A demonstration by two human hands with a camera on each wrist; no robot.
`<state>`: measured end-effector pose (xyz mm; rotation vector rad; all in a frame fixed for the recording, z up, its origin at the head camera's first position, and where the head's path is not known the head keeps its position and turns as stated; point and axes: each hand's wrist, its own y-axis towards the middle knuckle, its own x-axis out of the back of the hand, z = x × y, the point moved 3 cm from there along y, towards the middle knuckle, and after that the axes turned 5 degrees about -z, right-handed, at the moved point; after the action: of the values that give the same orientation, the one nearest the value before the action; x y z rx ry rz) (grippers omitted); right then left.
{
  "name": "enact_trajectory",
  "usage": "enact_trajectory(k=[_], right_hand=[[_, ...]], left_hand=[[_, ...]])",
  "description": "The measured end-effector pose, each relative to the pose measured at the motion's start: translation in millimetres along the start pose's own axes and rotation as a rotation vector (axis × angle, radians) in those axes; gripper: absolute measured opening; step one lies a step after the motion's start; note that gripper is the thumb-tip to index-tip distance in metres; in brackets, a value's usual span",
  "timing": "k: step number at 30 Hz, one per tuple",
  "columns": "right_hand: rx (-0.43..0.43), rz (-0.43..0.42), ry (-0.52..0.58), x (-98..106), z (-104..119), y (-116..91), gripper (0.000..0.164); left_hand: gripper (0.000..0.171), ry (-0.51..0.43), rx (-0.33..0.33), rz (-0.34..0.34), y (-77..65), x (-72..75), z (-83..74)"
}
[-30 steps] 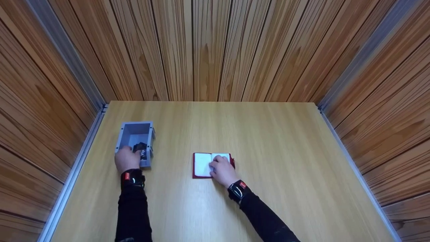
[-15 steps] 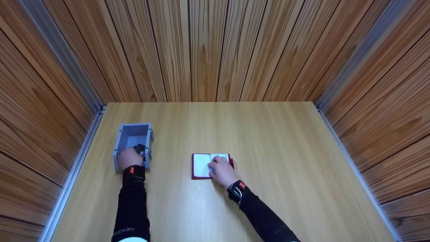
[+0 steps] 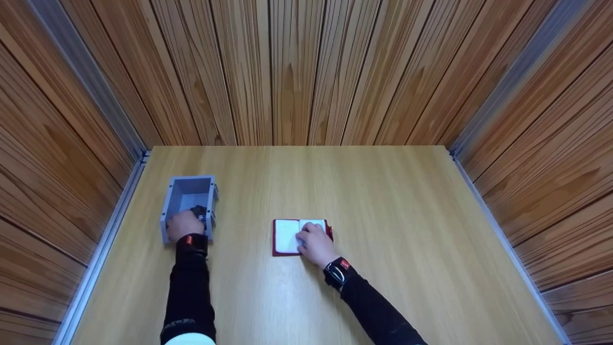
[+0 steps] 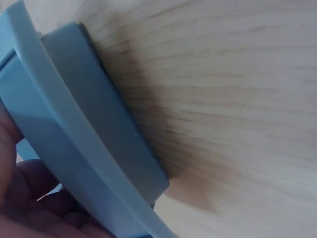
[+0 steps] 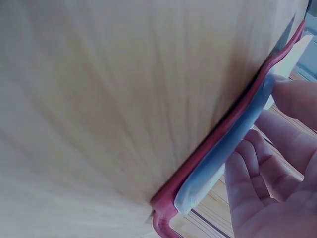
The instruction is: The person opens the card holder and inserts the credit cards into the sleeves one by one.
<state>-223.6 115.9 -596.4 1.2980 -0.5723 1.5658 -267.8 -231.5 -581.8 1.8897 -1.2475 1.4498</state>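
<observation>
My left hand [image 3: 184, 224] reaches down inside the near end of a grey-blue plastic bin [image 3: 191, 178]. Beside its fingers lies a dark item [image 3: 199, 212], mostly covered by the hand. In the left wrist view, bent fingers [image 4: 32, 178] show behind the bin wall [image 4: 54, 134]; whether they hold something is hidden. A small notebook [image 3: 287, 236] with a red cover lies open on the table. My right hand [image 3: 317, 243] rests on its right page, thumb and fingertips touching the paper. The right wrist view shows the notebook's red cover [image 5: 213, 144] from the edge.
The bin stands at the left of the wooden table [image 3: 383, 206], and the notebook lies near the middle. Wood-panelled walls [image 3: 292, 72] rise at the back and both sides. Metal rails [image 3: 103, 254] run along the side edges of the table.
My left hand has gone from the bin's near-left rim down into the bin, covering more of the dark item. The right hand stays on the notebook. The view has shifted slightly.
</observation>
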Motion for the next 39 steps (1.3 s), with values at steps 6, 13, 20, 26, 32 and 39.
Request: enact_trajectory(k=[6,13,20,26,32,39], right_hand=[[0.005,-0.008,-0.002,0.1,0.1,0.2,0.031],[-0.001,0.004,-0.007,1.3,0.6,0.5,0.032],[0.028,-0.014,-0.023,1.4,1.6,0.2,0.032],[0.039,-0.017,-0.029,0.3,2.2,-0.8,0.032],[0.02,0.001,-0.027,-0.9,2.0,-0.4,0.033],[0.02,0.003,-0.026,-0.9,1.5,0.1,0.032]], left_hand=[[0.018,0.014,-0.005,-0.005,1.3,-0.5,-0.8],[0.017,-0.022,-0.017,-0.027,5.3,-4.3,2.4],[0.021,0.002,-0.002,-0.001,5.9,-4.2,1.8],[0.026,0.012,0.017,0.003,4.1,-3.3,-0.5],[0.024,-0.011,0.008,-0.004,4.3,-4.8,0.8],[0.016,-0.108,0.046,-0.034,4.6,-1.4,2.5]])
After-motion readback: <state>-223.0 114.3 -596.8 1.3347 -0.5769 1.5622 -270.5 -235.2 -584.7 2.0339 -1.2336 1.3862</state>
